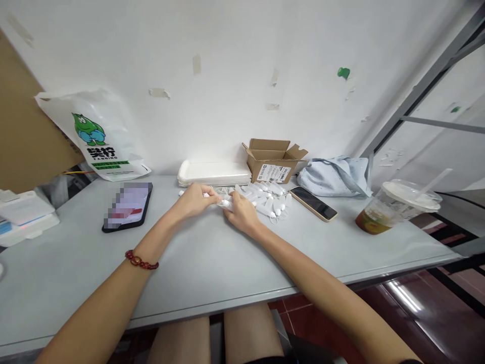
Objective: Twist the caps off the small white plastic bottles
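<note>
My left hand and my right hand are close together over the table, both with closed fingers. Between them is a small white plastic piece with a thin pale strand, too small to make out fully. The right fingers wrap around it, while the left thumb and forefinger pinch at its strand end. Beside and behind the right hand lies a loose heap of similar frosted white pieces, some with thin loops. A few more of them are partly hidden behind my fingers.
Stacked white trays and an open cardboard box stand by the wall. Phones lie left and right. A pale blue cloth bag, a drink cup and a white plastic bag are farther out.
</note>
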`<control>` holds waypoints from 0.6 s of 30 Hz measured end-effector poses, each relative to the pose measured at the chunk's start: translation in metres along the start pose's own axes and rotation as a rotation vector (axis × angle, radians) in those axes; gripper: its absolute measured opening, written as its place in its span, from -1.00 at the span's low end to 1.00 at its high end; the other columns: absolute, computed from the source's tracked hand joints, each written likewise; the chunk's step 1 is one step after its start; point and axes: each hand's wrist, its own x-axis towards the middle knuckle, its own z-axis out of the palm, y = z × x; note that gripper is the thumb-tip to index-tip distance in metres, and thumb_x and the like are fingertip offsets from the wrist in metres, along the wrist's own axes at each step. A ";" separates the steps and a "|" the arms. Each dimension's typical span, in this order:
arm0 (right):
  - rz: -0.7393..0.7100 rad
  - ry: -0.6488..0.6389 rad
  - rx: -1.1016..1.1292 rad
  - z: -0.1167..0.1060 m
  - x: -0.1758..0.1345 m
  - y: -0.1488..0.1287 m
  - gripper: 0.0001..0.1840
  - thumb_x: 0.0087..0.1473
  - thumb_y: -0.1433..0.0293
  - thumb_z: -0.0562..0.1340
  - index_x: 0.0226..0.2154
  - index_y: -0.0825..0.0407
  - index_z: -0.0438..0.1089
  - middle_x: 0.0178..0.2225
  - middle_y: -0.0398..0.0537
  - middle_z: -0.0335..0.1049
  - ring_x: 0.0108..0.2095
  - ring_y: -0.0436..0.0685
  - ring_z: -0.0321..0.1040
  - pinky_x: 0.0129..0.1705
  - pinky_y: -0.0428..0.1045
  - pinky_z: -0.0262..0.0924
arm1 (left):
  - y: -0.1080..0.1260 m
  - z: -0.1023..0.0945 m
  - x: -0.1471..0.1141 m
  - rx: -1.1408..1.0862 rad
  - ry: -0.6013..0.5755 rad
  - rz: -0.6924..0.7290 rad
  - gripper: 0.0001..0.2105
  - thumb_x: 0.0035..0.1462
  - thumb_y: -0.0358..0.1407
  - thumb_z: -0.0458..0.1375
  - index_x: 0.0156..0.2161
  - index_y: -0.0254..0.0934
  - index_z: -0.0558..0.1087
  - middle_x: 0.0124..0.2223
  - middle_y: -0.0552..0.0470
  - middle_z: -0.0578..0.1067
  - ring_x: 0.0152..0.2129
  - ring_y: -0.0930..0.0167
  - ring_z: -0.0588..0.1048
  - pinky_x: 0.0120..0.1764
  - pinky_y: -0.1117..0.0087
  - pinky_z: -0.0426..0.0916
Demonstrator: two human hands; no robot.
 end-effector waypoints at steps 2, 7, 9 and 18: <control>0.002 -0.001 0.000 0.000 0.000 0.000 -0.60 0.03 0.38 0.12 -0.04 0.08 0.15 -0.09 0.15 0.39 -0.15 0.28 0.35 -0.24 0.06 0.23 | 0.000 0.000 0.000 -0.008 -0.001 0.014 -0.72 -0.08 -0.09 0.18 -0.53 -0.29 0.50 -0.55 0.09 0.42 -0.56 0.44 0.31 -0.47 0.42 0.12; -0.001 -0.012 0.005 0.000 0.001 0.002 -0.62 0.05 0.39 0.10 -0.04 0.11 0.14 -0.08 0.20 0.37 -0.13 0.30 0.34 -0.23 0.08 0.23 | 0.002 0.005 0.000 -0.030 -0.078 0.095 -0.72 -0.09 -0.09 0.18 -0.43 -0.28 0.56 -0.38 0.01 0.55 -0.36 0.31 0.43 -0.30 0.38 0.24; -0.014 -0.010 0.022 0.000 0.001 0.002 -0.63 0.06 0.38 0.09 -0.05 0.11 0.14 -0.07 0.21 0.36 -0.12 0.30 0.34 -0.23 0.08 0.23 | 0.003 0.008 -0.001 0.002 -0.093 0.114 -0.72 -0.08 -0.09 0.17 -0.40 -0.27 0.57 -0.36 0.02 0.55 -0.35 0.30 0.44 -0.29 0.36 0.24; -0.026 -0.021 0.037 0.002 0.002 0.003 -0.73 0.03 0.39 0.06 -0.16 0.07 0.10 -0.17 0.17 0.37 -0.25 0.27 0.33 -0.32 0.06 0.19 | 0.006 0.017 -0.003 0.019 -0.045 0.076 -0.72 -0.11 -0.09 0.14 -0.55 -0.29 0.51 -0.51 0.04 0.47 -0.46 0.35 0.39 -0.40 0.38 0.20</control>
